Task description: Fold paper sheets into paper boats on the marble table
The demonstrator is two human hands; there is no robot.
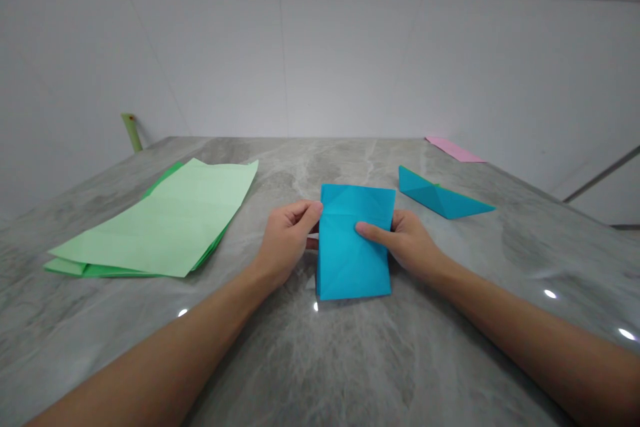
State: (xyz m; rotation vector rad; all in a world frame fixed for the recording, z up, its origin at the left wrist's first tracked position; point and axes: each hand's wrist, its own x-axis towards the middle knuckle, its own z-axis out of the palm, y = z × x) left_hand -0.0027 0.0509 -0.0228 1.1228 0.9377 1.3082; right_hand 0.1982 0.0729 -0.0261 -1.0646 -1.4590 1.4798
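A folded sheet of blue paper (345,257) with faint crease lines is held up over the table between my two hands. My left hand (290,233) pinches its left edge near the top, thumb and forefinger together. From the right side, my right hand (407,240) grips the same paper, its thumb lying flat across the front and its fingers hidden behind. Beyond my right hand, a folded blue paper boat (443,199) rests on the table.
At left lies a stack of green paper (165,220), light green on top of darker green. A pink sheet (455,149) is at the far right edge of the grey marbled table (320,360). Behind the table's far left edge shows a green strip-like object (131,132), before a white wall.
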